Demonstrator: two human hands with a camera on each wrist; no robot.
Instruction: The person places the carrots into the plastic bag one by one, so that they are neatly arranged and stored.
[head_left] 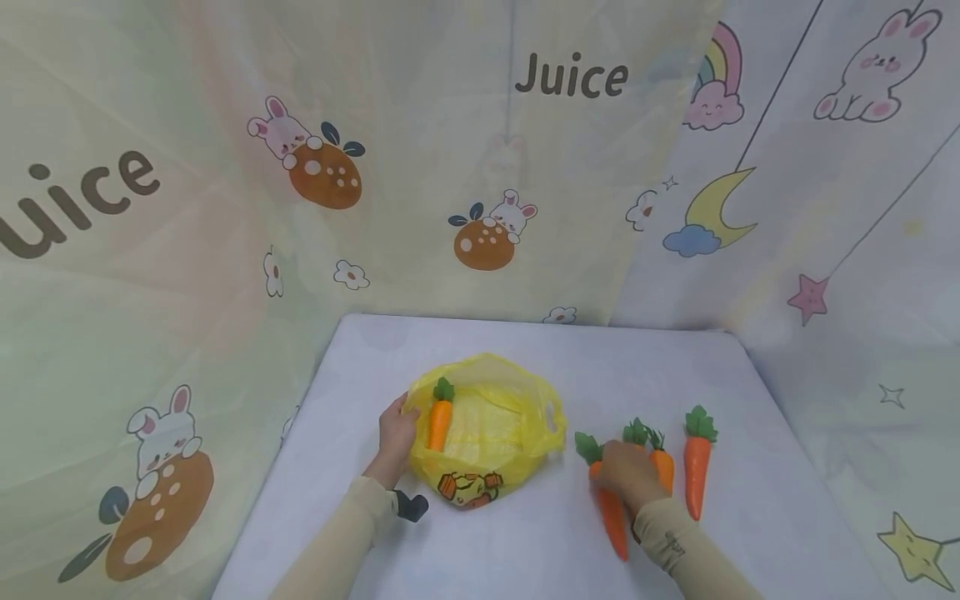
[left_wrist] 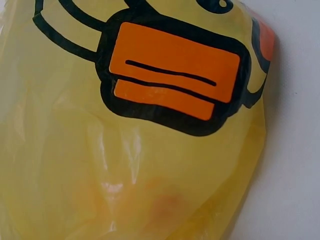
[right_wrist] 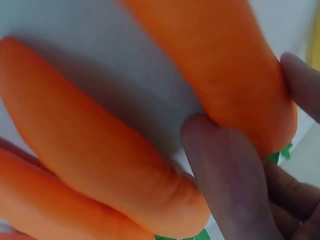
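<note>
A yellow plastic bag (head_left: 525, 392) lies with its mouth spread; one carrot (head_left: 439, 425) with a green top is inside at its left. My left hand (head_left: 396, 437) grips the bag's left rim. The left wrist view is filled by the bag's side (left_wrist: 165, 155) and its orange-and-black print. To the right of the bag, my right hand (head_left: 628, 473) pinches the leafy end of a carrot (head_left: 613, 521), its tip pointing toward me. In the right wrist view the thumb and fingers hold that carrot (right_wrist: 215, 55); more carrots (right_wrist: 100, 150) lie beside it.
Right of my right hand lie a carrot (head_left: 663, 467), partly covered by the hand, and a separate redder carrot (head_left: 697, 467). Another leafy top (head_left: 635, 431) shows behind the hand. A printed cloth (head_left: 420, 108) stands around the white table (head_left: 510, 558).
</note>
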